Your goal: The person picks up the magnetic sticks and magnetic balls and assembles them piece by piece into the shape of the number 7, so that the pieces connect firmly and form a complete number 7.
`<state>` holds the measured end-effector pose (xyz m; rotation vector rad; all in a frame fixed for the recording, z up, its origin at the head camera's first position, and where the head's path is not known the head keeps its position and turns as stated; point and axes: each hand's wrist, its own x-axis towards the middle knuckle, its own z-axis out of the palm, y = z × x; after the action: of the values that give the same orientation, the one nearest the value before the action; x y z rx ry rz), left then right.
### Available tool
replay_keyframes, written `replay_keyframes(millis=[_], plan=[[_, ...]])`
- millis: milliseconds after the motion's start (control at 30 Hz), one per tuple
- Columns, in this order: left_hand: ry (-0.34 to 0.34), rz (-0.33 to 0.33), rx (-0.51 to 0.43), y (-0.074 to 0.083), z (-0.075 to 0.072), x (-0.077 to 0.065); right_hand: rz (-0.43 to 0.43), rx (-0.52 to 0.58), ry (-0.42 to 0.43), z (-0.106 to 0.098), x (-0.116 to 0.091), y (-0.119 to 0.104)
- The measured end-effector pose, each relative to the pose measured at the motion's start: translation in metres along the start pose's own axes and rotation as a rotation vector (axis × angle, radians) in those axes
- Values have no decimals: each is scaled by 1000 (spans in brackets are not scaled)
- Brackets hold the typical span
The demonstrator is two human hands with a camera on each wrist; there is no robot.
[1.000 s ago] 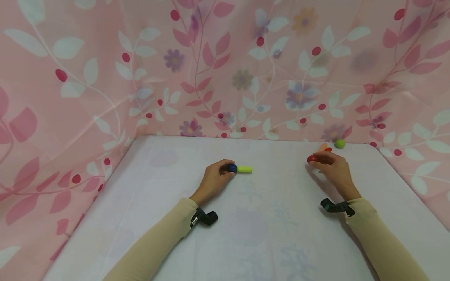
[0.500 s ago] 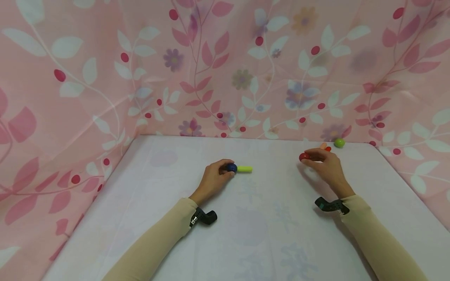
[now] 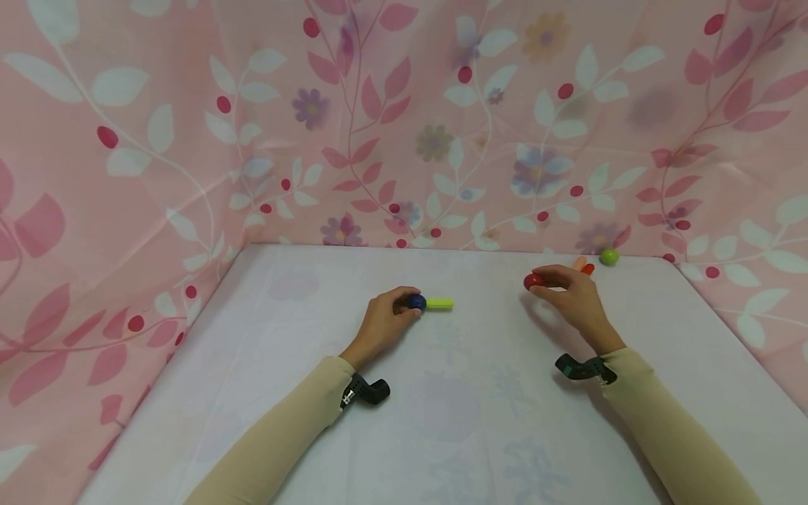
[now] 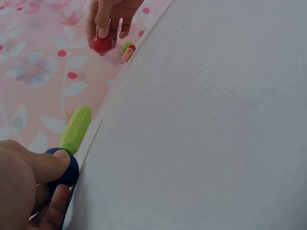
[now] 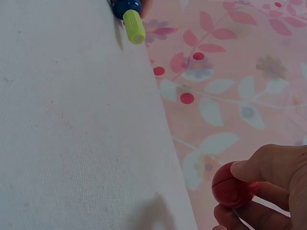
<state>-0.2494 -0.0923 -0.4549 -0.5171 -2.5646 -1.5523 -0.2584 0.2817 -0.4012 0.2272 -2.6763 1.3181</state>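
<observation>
My left hand (image 3: 388, 317) pinches the dark blue ball (image 4: 72, 173) of a small toy that looks like a maraca. Its ridged lime-green handle (image 3: 440, 304) points right, away from the fingers. To the right, my right hand (image 3: 577, 294) holds a glossy red ball (image 5: 230, 186) between thumb and fingers, raised over the table. A seam line crosses the ball. A bit of red shows behind it between the fingers, and the rest is hidden by the hand.
At the far right of the white-covered table (image 3: 303, 421) lie a green ball (image 3: 609, 257), a red piece (image 3: 589, 269) and an orange piece (image 3: 579, 264), close together. Behind the table's back edge hangs a pink flowered cloth (image 3: 404, 140).
My right hand has moved left with the red ball, away from the pieces at the back right. The left hand and the blue maraca have stayed in place.
</observation>
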Motion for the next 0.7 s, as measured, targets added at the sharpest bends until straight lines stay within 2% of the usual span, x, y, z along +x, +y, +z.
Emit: replay_keyframes(millis=[500,700], plan=[[1,-13,2,2,0,-1,-30,77,-40,22,4,-11],[1,-18,0,3,0,-2,-62,69,-33,29,8,-13]])
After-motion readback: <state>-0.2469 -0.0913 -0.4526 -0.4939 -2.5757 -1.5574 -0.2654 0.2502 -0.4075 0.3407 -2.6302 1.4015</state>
